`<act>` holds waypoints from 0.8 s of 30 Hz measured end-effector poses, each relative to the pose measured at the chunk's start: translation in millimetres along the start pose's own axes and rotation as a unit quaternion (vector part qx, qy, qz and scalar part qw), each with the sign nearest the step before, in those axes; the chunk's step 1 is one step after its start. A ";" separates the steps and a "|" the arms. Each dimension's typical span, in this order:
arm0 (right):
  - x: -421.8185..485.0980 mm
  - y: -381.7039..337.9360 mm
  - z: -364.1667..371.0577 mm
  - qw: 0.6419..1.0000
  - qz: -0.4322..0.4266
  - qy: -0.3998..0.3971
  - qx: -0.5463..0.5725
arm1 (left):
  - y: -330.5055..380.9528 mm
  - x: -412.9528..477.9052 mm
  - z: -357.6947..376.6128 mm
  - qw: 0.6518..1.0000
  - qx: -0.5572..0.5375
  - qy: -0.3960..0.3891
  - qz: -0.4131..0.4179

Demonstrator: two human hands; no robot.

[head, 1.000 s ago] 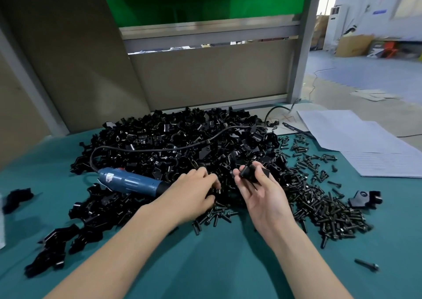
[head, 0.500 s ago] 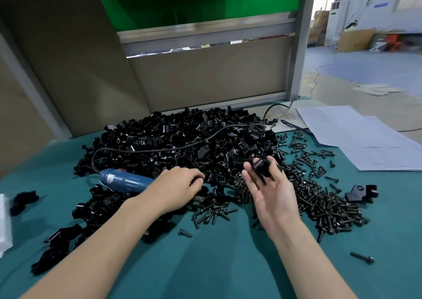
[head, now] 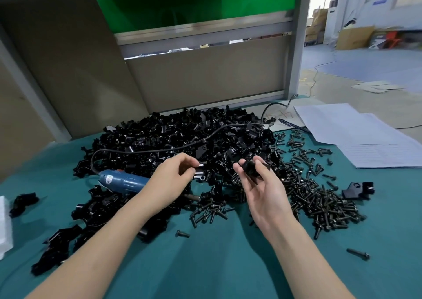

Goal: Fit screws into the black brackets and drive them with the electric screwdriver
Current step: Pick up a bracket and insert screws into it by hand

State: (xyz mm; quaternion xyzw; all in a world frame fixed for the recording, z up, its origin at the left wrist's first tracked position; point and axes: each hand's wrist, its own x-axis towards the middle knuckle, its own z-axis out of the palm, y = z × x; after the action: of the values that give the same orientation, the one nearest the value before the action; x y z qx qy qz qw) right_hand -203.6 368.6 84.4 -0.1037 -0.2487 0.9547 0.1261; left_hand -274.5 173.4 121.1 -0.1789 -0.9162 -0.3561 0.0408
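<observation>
Left hand (head: pixel 175 176): lifted off the loose screws since a second ago; fingers curled, pinching a small black part (head: pixel 199 173), kind unclear.
Right hand (head: pixel 262 191): palm up, bracket (head: pixel 250 169) held in its fingertips, as before.
Screwdriver (head: pixel 124 181): lying on the table (head: pixel 217 264) beside the left forearm, not held.
Screw heap (head: pixel 319 200): right of both hands.
Stage: fitting likely next; driving not begun.

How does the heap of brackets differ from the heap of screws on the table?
The heap of brackets is larger and piled higher; the heap of screws is spread flatter. The brackets lie at the back and left, the screws on the right near the papers. A cable runs over the brackets, not the screws. Both are black, on the green table.
</observation>
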 end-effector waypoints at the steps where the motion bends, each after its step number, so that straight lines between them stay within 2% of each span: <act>1: -0.7 0.3 1.0 1.000 0.006 -0.005 0.000 | 1.4 -2.8 -1.2 0.999 -0.042 0.021 -0.001; 5: -4.6 5.4 4.8 0.999 0.033 -0.042 -0.002 | 3.0 -25.4 -3.0 0.969 -0.233 0.076 -0.002; 7: -5.5 9.0 5.4 0.998 0.040 -0.052 -0.016 | 0.9 -34.1 -0.5 0.963 -0.253 0.093 0.004; 10: -5.2 10.3 5.0 0.998 0.045 -0.040 -0.015 | -1.4 -31.5 1.8 0.982 -0.147 0.120 0.004; 13: -4.1 8.1 3.3 0.999 0.043 -0.016 -0.004 | 2.7 -14.0 5.1 0.999 0.014 0.038 0.025; 16: -3.6 7.7 2.9 1.000 0.030 -0.003 -0.007 | 9.4 3.7 12.8 0.977 0.193 -0.080 0.053; 18: -3.1 7.8 3.1 1.000 0.023 -0.001 -0.015 | 11.4 14.8 15.7 0.955 0.268 -0.113 0.050; 22: -3.2 8.3 1.8 0.999 0.024 -0.023 -0.040 | 11.8 31.8 20.8 0.939 0.320 -0.115 0.055; 24: -3.8 9.1 1.2 0.998 0.026 -0.033 -0.056 | 13.2 36.4 27.4 0.923 0.347 -0.142 0.079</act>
State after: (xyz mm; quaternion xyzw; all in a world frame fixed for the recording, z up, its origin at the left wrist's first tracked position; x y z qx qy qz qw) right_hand -202.0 359.3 81.4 -0.0854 -0.3029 0.9452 0.0868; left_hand -302.2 211.5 116.5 -0.2744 -0.9615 0.0181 -0.0024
